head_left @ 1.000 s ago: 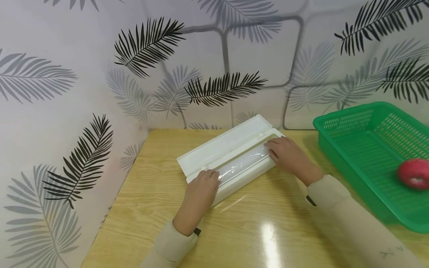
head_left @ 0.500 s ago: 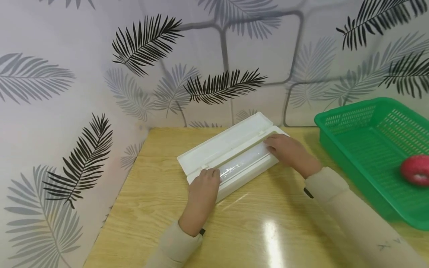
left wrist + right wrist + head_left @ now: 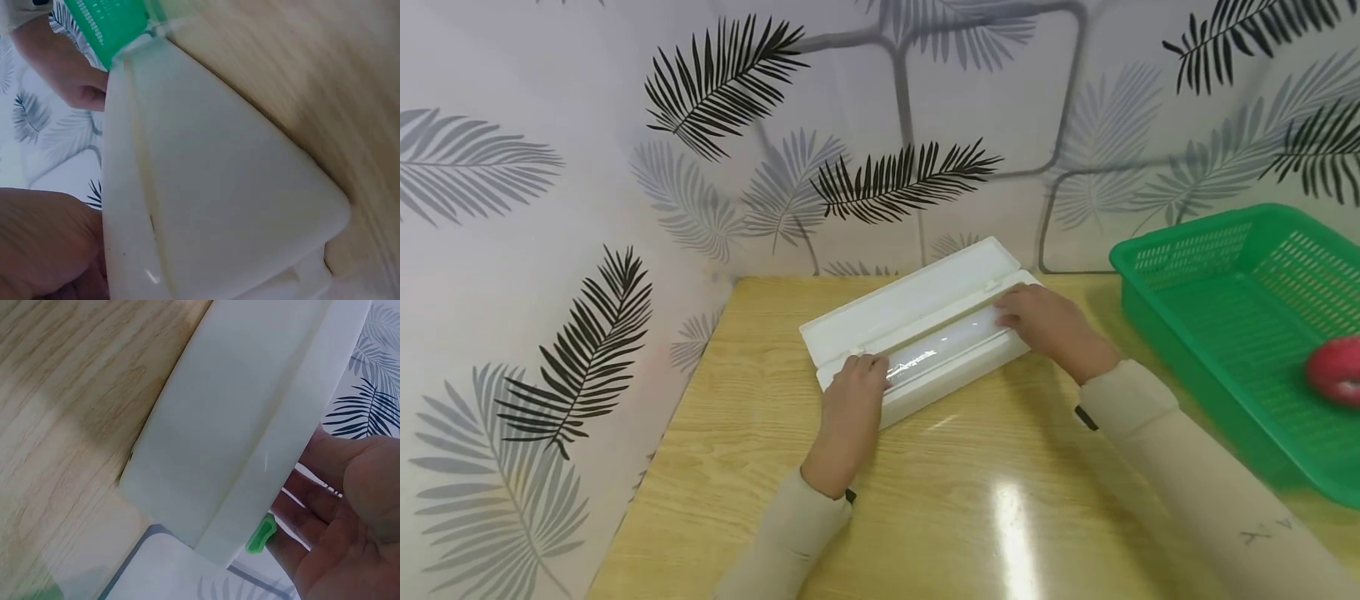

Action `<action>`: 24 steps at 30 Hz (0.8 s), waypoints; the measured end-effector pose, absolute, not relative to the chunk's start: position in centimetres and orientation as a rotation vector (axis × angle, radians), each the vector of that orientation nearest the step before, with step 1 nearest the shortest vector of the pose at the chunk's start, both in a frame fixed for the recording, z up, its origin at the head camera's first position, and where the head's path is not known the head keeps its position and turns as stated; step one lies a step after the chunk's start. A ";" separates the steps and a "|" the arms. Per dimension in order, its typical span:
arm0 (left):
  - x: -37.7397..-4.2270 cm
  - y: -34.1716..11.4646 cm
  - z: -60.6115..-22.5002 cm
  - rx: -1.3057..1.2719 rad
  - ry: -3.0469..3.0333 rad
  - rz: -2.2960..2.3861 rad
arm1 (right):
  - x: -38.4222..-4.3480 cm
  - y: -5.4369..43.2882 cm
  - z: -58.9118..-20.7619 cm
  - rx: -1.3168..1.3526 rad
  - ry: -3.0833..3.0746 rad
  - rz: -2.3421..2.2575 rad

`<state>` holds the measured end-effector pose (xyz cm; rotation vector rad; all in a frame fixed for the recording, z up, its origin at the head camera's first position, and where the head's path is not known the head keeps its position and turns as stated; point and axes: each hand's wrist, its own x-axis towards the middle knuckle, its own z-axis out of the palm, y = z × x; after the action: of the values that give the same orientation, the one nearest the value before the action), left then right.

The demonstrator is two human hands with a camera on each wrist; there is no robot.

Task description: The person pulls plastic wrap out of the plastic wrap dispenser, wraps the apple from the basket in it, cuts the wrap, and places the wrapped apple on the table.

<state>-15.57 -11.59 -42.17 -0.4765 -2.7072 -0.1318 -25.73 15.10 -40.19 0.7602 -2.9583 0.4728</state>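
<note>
A long white cling film box (image 3: 955, 387) lies slantwise on the wooden table, its lid (image 3: 910, 298) folded back toward the wall. Inside sits a shiny clear roll of cling film (image 3: 934, 350). My left hand (image 3: 852, 404) grips the roll's near-left end, fingers curved over into the box. At the far-right end my right hand (image 3: 1051, 323) holds the roll with thumb and fingers. The right wrist view shows those fingers (image 3: 312, 500) reaching behind the box's front edge, beside a small green piece (image 3: 261, 534). In the left wrist view the front wall (image 3: 219, 162) hides the left fingertips.
A green plastic basket (image 3: 1187, 333) stands at the right, close to the right forearm, with a red round fruit (image 3: 1337, 371) in it. Behind the table rises a leaf-patterned wall (image 3: 940, 208). The wooden table (image 3: 760, 467) stretches in front of the box.
The whole head view has shifted slightly, so the box, basket and hands appear higher. Both hands stay at the roll's ends with hardly any movement.
</note>
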 end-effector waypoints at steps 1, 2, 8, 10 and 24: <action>-15.9 -11.8 -42.2 -0.461 -2.722 -0.133 | -25.8 14.9 -40.1 0.739 -2.973 0.471; -16.3 -11.9 -42.2 -0.450 -2.733 -0.128 | -25.8 14.7 -40.0 0.725 -2.983 0.470; -18.5 -12.3 -41.6 -0.408 -2.812 -0.069 | -26.5 14.1 -39.7 0.647 -3.002 0.439; -19.2 -12.2 -41.5 -0.395 -2.835 -0.065 | -26.7 14.1 -39.5 0.620 -3.017 0.444; -23.0 -12.0 -41.4 -0.419 -2.878 -0.149 | -26.9 14.8 -39.7 0.543 -2.975 0.422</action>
<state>-22.96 -12.03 -41.43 -0.4193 -2.8779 -0.1486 -26.89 14.80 -39.71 0.5427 -2.9754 0.4221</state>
